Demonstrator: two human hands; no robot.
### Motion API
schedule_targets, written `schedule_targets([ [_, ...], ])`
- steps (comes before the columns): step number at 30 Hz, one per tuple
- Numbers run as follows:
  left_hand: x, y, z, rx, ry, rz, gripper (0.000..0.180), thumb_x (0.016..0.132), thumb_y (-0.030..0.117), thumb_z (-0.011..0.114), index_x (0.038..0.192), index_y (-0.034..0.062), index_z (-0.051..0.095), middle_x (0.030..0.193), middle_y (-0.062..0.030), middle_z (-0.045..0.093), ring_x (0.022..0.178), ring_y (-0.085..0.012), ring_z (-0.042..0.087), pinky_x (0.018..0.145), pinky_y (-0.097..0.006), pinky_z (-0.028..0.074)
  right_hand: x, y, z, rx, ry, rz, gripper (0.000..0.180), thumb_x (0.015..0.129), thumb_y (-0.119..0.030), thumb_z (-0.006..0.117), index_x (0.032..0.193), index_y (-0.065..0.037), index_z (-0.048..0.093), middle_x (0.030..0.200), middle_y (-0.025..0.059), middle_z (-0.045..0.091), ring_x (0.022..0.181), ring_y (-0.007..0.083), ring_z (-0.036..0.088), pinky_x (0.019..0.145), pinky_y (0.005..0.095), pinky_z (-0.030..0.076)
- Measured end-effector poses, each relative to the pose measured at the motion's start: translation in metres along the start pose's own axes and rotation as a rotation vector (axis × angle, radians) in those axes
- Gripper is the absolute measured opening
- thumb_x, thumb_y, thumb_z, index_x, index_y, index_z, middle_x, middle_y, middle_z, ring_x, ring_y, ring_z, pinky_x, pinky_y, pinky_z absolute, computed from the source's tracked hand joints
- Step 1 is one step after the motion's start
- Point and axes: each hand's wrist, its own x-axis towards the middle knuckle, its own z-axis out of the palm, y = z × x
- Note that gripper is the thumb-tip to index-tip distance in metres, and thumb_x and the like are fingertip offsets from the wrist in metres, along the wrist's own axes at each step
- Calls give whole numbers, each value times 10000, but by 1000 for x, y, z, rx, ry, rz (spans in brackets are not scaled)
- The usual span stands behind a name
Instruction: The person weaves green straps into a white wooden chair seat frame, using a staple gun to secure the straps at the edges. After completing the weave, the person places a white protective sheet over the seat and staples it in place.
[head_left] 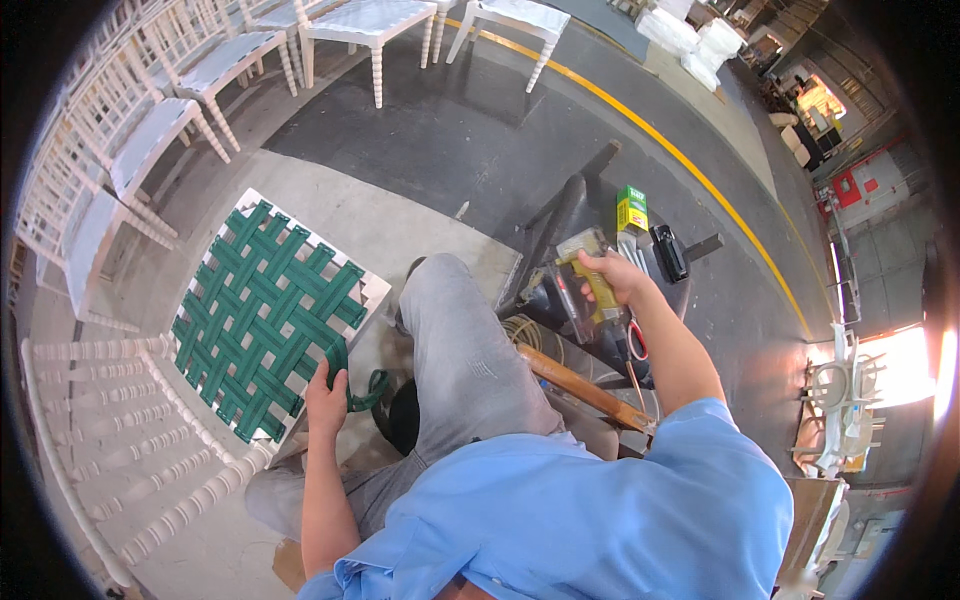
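A white chair lies on its side at my left, its seat frame (374, 287) woven with green webbing (262, 318). My left hand (326, 396) grips the loose end of a green webbing strap (362, 392) at the near edge of the seat. My right hand (618, 277) is raised to my right and holds a yellow staple gun (590, 264) by its handle, above a dark stool. My grey-trousered knee (452, 330) lies between the two hands.
A green and yellow box (631, 208), a black tool (669, 252) and a clear box sit on the dark stool (560, 225). Several white chairs (190, 85) stand in rows at the far left. A yellow floor line (690, 165) runs diagonally. A wooden bar (585, 388) lies under my right arm.
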Motion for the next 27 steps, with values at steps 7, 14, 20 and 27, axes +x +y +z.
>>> schedule_targets([
  [7,-11,15,8,-5,96,-73,546,989,225,665,1406,-104,540,1376,-267,623,1266,-336,619,1079,-379,460,29,22,-30,-353,197,-14,455,914,-401,784,1137,-15,693,908,99,690,696,198,664,625,349,566],
  [14,-7,19,3,99,101,-75,599,974,363,661,1381,-69,585,1352,-263,646,1275,-353,616,1098,-417,444,-16,49,-109,-1542,381,-125,352,879,-320,594,933,-16,763,976,267,724,934,435,713,823,515,564],
  [20,-20,2,-5,-256,146,-92,394,982,306,692,1229,-2,699,957,-19,682,858,-116,616,691,-310,555,-46,115,-97,-1229,465,-223,575,562,-105,920,1017,-49,572,912,177,697,901,395,692,806,462,544],
  [27,-23,19,-17,-816,-89,-337,291,1029,268,635,1203,40,686,993,-38,708,730,-124,629,570,-295,542,-61,121,-83,-1167,474,-234,663,599,-17,898,1137,-55,513,915,155,686,891,352,699,815,445,552],
])
